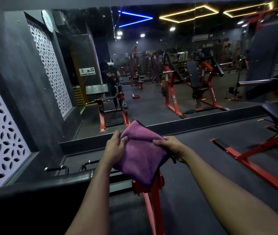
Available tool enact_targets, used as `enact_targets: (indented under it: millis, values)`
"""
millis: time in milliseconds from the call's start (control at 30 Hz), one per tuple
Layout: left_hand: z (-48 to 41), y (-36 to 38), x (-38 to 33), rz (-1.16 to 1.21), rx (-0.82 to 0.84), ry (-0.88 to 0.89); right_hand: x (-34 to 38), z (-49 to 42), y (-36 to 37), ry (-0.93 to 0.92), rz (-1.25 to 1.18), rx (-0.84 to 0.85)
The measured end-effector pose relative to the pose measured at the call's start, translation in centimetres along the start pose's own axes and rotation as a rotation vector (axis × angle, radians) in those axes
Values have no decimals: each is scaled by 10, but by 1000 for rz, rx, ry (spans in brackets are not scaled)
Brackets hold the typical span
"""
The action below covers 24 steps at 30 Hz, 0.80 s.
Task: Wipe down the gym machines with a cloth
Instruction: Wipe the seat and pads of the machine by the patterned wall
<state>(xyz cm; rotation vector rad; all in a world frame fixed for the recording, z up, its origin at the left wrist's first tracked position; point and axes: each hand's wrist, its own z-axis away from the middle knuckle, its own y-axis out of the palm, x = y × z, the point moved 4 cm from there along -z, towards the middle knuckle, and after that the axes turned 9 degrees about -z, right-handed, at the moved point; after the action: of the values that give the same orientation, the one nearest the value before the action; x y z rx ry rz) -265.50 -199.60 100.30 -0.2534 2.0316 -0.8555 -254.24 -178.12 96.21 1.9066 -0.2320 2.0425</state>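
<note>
Purple microfiber cloth (140, 150) looks soft, light and floppy; we pinch its folded edges with left hand (116, 146) and right hand (170, 146), best gripped there.

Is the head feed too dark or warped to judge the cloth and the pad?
Head view: dim overall; the purple cloth, left hand and right hand read sharp; the black pad at lower left sinks into shadow; wide-angle bends the frame edges; light strips glare in the mirror, its far machines soft.
</note>
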Motion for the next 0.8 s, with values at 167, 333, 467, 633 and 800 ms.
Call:
enact_targets:
  millis: [167, 333, 467, 633, 800]
  values:
    - [-4, -1, -14, 54, -76, 15, -41, 7, 21, 104, -285, 85]
    - [-11, -3, 15, -68, 107, 22, -17, 9, 5, -60, -81, -70]
    - [-13, -7, 16, 160, 82, -71, -16, 2, 5, -96, -450, -89]
    - [-11, -2, 16, 131, 105, -159, -49, -4, 15, -55, -318, -205]
    - [1, 8, 25, 193, 435, -140, -43, -6, 7, -31, -156, -184]
